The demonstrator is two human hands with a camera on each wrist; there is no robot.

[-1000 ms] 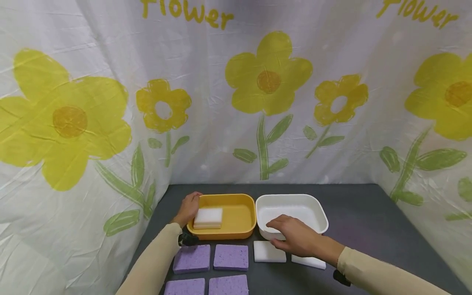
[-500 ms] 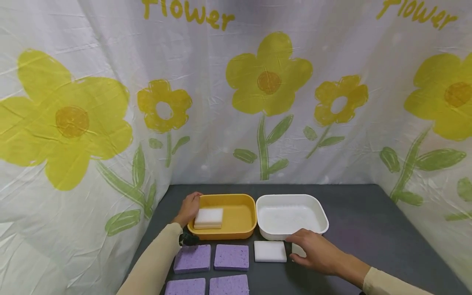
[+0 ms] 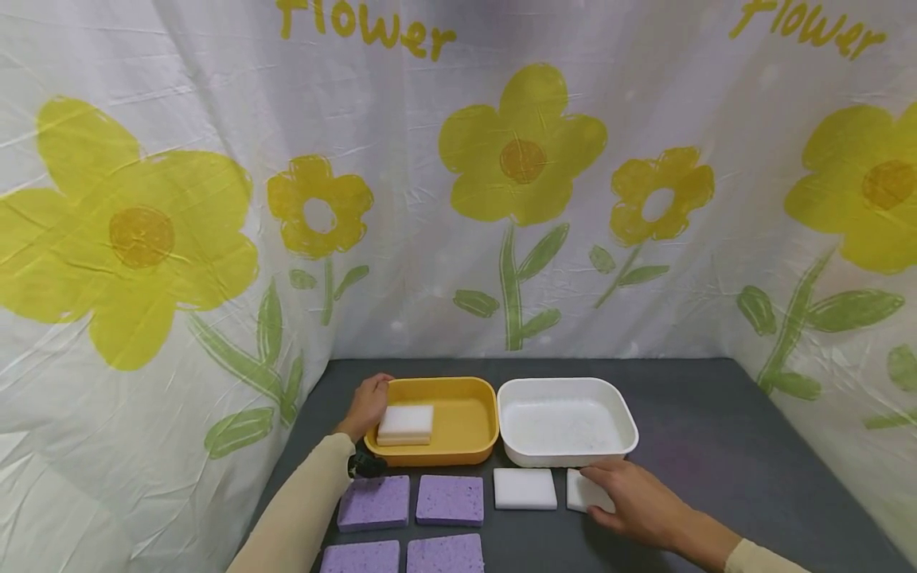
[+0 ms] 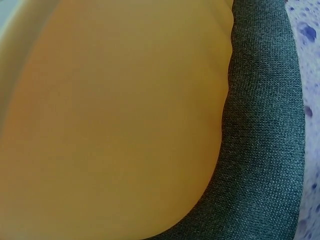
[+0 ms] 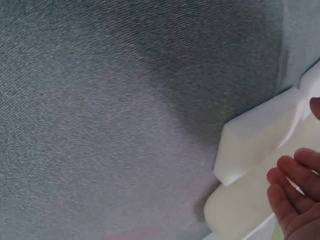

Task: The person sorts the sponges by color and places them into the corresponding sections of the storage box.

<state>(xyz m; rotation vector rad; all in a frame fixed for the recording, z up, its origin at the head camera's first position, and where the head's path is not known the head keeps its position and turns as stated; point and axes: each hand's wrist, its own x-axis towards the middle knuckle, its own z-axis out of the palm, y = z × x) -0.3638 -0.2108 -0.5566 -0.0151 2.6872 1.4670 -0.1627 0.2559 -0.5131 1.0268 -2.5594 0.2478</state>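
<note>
At the left rim of a yellow tray (image 3: pixel 462 460), my left hand (image 3: pixel 367 406) holds the edge near its back corner; the fingertips are partly hidden. White sponges (image 3: pixel 406 419) lie stacked inside that tray. My right hand (image 3: pixel 634 501) is over the right end of a white sponge (image 3: pixel 582 490) on the table, thumb apart from the fingers. The right wrist view shows its loosely bent fingers (image 5: pixel 295 187) near the white sponge (image 5: pixel 250 137), without a grip on it. Another white sponge (image 3: pixel 525 489) lies to its left.
A white tray (image 3: pixel 566 460) stands right beside the yellow one, with nothing in it. Several purple sponges (image 3: pixel 449 500) lie in rows at the front left of the dark table (image 3: pixel 705 430). A flower-printed curtain (image 3: pixel 401 318) hangs behind.
My right hand has moved from above the white tray's front edge down and right to the right-hand white sponge. The left hand has stayed at the yellow tray.
</note>
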